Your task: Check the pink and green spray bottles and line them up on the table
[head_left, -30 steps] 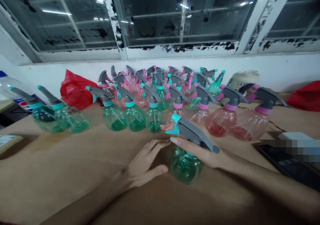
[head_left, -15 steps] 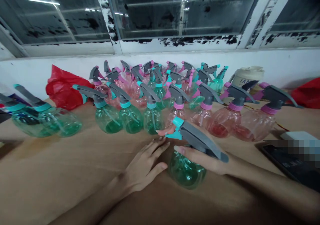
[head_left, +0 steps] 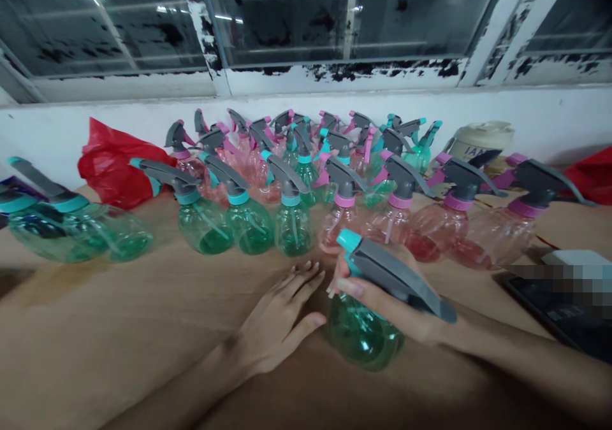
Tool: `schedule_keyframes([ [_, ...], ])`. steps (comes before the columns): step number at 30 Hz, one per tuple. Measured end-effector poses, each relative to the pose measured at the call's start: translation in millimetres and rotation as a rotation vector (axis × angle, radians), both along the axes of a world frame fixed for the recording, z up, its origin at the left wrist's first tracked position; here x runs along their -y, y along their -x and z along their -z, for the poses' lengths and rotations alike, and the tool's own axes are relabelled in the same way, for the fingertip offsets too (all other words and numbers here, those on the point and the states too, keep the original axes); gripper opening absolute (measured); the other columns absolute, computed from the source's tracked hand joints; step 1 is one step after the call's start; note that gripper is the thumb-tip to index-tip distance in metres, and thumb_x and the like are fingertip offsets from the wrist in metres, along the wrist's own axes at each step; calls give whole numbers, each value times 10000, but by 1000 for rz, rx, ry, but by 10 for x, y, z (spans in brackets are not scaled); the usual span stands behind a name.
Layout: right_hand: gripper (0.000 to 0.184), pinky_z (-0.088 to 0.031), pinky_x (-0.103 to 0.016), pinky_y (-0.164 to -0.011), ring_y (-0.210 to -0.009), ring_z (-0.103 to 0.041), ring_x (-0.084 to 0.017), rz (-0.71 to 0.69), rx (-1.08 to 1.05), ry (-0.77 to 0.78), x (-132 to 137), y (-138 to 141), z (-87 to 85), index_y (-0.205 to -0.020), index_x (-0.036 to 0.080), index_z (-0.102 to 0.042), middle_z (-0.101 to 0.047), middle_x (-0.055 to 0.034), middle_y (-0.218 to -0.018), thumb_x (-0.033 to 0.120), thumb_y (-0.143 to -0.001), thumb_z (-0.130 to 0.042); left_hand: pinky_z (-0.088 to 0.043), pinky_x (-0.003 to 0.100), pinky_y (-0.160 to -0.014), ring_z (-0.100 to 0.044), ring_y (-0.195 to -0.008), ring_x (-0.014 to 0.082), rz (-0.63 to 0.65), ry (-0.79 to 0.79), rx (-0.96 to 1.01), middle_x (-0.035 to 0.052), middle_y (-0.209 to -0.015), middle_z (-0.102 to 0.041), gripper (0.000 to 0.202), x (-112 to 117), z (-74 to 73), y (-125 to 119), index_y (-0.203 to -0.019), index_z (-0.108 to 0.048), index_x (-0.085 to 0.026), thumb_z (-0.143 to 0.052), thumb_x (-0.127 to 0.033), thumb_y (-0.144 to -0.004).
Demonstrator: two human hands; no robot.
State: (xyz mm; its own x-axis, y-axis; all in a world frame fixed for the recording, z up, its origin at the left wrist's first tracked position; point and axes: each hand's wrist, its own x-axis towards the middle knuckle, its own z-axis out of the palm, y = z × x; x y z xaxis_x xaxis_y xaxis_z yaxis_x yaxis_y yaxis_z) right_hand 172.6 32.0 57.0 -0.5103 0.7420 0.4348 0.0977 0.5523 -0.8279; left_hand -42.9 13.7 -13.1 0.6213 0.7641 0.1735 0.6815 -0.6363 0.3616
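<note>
Right hand, fingers now curled inward, trigger of green spray bottle apparently squeezed, mostly hidden

Spray bottles on the table, phone apparently at right.

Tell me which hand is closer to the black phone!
Right: the right hand is left of the black phone, holding a green spray bottle; the left hand is farther left, palm down, beyond that bottle.

Looks like glossy clear plastic on the nearest green bottle, matt plastic on its spray head, crinkled film on the left red bag, smooth on the tabletop, rough on the far window frame.
</note>
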Motion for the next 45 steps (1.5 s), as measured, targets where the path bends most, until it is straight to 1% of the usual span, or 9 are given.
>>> schedule_keyframes([
  [5,309,-570,-295,-683,-775,-681,-169,-80,-73,142,29,7,0,-1121,262,-626,-695,-19,-963,221,-815,-625,-258,496,-1114,-279,-1385,286,-21,20,-42,154,-1491,-343,598,7,-29,-23,-1454,-287,-130,-273,-512,-994],
  [12,388,-575,-313,-665,-728,-649,-168,-10,-55,77,33,-6,25,-1198,274,-622,-688,-17,-917,265,-810,-636,-277,510,-1098,-312,-1368,292,-12,-9,-51,171,-1496,-322,629,10,26,-17,-1474,-238,-137,-257,-536,-987],
  [18,393,-569,-307,-693,-750,-649,-163,-4,-36,52,27,-9,17,-1201,276,-621,-689,-13,-936,257,-809,-641,-235,514,-1115,-222,-1403,293,-11,-21,-69,154,-1518,-281,621,8,45,-2,-1482,-214,-159,-270,-531,-988],
  [25,360,-569,-310,-712,-802,-660,-172,-33,-22,94,38,-13,-32,-1173,274,-623,-691,-17,-1000,268,-813,-632,-254,521,-1105,-261,-1387,290,-38,-17,-74,151,-1507,-304,587,-1,40,-2,-1478,-225,-166,-279,-499,-998],
  [30,109,-513,-273,-557,-581,-602,-128,11,12,20,21,-3,-36,-904,234,-660,-661,9,-746,294,-842,-592,-258,537,-1099,-284,-1377,303,-38,-31,-55,154,-1486,-343,595,2,56,8,-1471,-248,-165,-254,-520,-993],
  [33,94,-497,-258,-589,-614,-594,-123,56,15,-51,11,-6,-18,-767,222,-616,-614,24,-680,270,-844,-590,-257,523,-1105,-275,-1382,295,-21,-44,-37,151,-1487,-345,602,-2,73,17,-1477,-230,-167,-235,-525,-993],
  [36,56,-511,-265,-589,-636,-608,-130,16,1,3,17,-10,-6,-828,228,-621,-637,11,-737,276,-840,-594,-241,507,-1117,-250,-1395,278,-21,-47,-28,127,-1507,-318,583,-5,55,11,-1481,-217,-192,-235,-518,-997],
  [40,263,-569,-308,-637,-743,-670,-174,-58,-49,169,46,-5,-6,-1077,253,-621,-686,-32,-928,323,-824,-623,-224,508,-1121,-230,-1403,278,-32,-20,-61,115,-1519,-298,567,-5,10,-4,-1476,-237,-203,-274,-504,-997],
  [45,278,-573,-297,-684,-762,-669,-166,-28,-54,110,51,-4,-12,-1092,236,-631,-690,-25,-935,286,-819,-632,-208,511,-1125,-212,-1408,281,-22,-10,-87,137,-1527,-269,580,-8,20,-2,-1481,-220,-170,-266,-493,-1002],
])
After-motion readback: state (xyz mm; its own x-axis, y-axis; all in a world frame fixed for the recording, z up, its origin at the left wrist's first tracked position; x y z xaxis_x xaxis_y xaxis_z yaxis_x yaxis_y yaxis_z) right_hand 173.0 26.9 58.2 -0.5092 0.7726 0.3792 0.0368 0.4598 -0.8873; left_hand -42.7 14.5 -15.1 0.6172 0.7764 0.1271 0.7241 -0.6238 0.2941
